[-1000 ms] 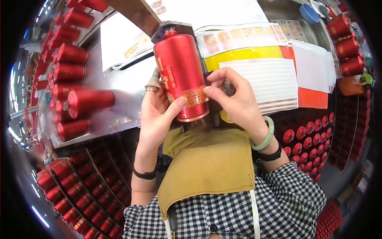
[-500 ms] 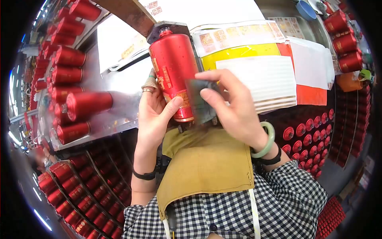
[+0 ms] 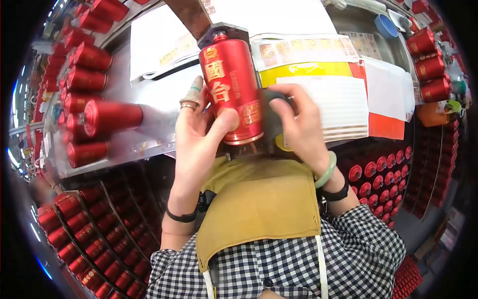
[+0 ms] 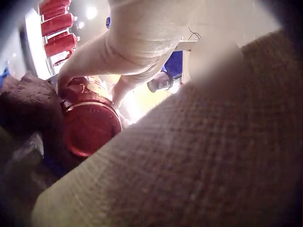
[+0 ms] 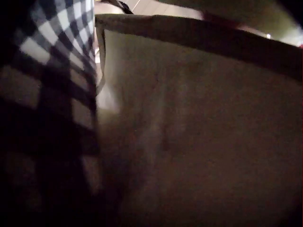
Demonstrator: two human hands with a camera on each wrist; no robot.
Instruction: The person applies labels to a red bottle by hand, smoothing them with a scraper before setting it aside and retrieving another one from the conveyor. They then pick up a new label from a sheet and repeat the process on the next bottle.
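A red bottle (image 3: 230, 82) with gold characters lies with its neck away from the body, against a dark angled rest (image 3: 244, 35). My left hand (image 3: 199, 132) grips its left side near the base, thumb across the front beside a gold-printed label strip (image 3: 251, 113). A ring and a finger wrap show on that hand. Along the bottle's right side, my right hand (image 3: 301, 122) pinches a dark, blurred cloth-like pad (image 3: 271, 112). In the left wrist view, the bottle's round base (image 4: 92, 130) faces the camera. The right wrist view holds mostly the apron (image 5: 189, 123) and checked cloth, with no hand visible.
Printed label sheets (image 3: 303, 47) and a striped white sheet (image 3: 323, 107) lie right of the bottle. Several red bottles (image 3: 112, 121) stand on the left, and more fill the racks (image 3: 99, 229) below. A wooden bar (image 3: 189, 17) slants in above. A blue bowl (image 3: 386, 26) sits at the back right.
The bottle has been turned, so large gold characters now face up and the label strip sits further right. My right hand has brought the dark pad against the bottle's right side.
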